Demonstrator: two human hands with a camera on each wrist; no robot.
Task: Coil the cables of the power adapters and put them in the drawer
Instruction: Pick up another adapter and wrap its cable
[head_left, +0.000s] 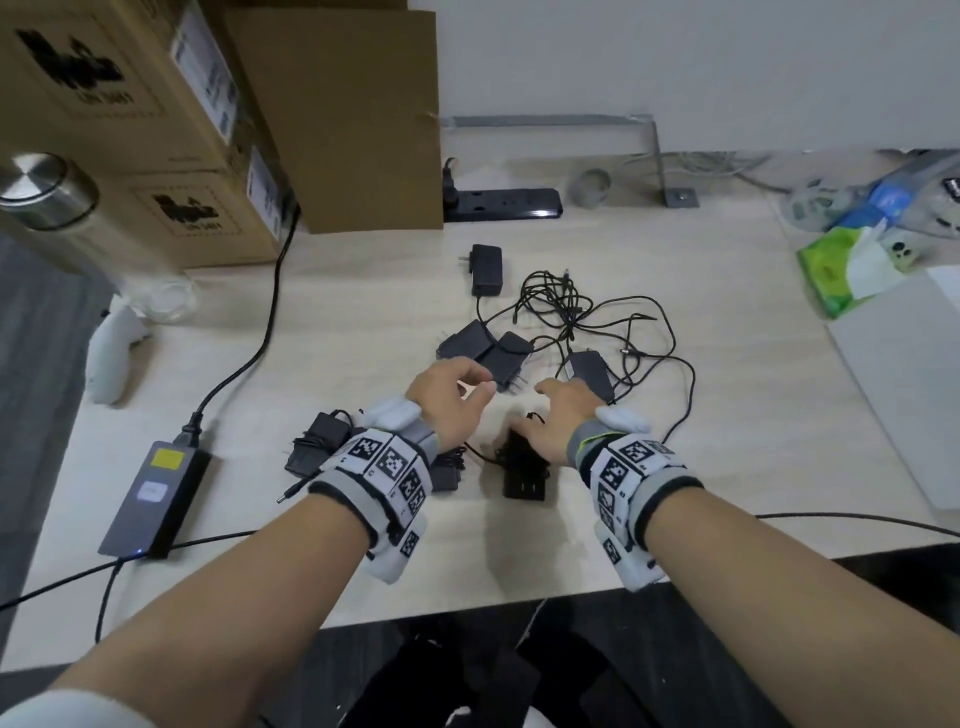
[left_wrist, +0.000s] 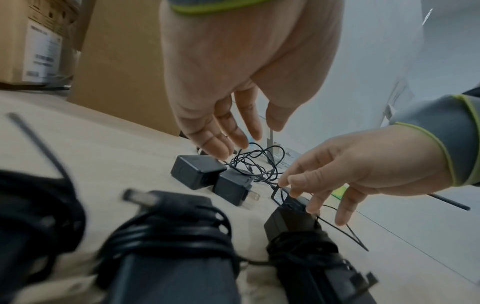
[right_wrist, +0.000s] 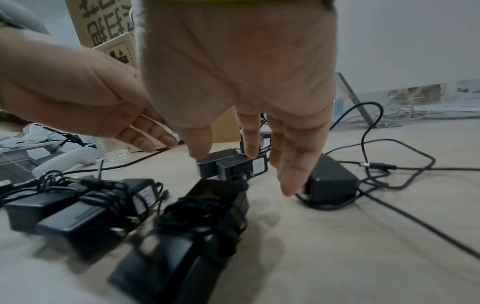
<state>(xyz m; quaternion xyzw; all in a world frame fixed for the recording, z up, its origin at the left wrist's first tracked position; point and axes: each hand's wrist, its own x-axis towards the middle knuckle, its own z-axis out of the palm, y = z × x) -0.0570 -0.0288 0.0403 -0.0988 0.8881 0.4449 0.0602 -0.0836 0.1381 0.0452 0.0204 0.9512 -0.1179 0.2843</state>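
Observation:
Several black power adapters lie on the light table (head_left: 363, 322). One adapter with its cable wound round it (head_left: 524, 480) (right_wrist: 202, 216) lies just below my right hand (head_left: 530, 405) (right_wrist: 246, 164), whose straight fingers hover above it holding nothing. More wound adapters (head_left: 317, 447) (right_wrist: 78, 205) sit under my left wrist. My left hand (head_left: 480, 384) (left_wrist: 246, 139) hangs relaxed over two loose adapters (head_left: 467, 340) (left_wrist: 197, 170). Another loose adapter (head_left: 589, 371) (right_wrist: 330, 183) is beside my right fingers, and one lies farther back (head_left: 488, 267). Their cables form a tangle (head_left: 566, 306). No drawer is in view.
Cardboard boxes (head_left: 156, 130) stand at the back left beside a black power strip (head_left: 504, 202). A large grey power brick (head_left: 156, 493) and a white controller (head_left: 111, 353) lie left. A tissue pack (head_left: 841, 270) and a grey slab (head_left: 904, 364) lie right.

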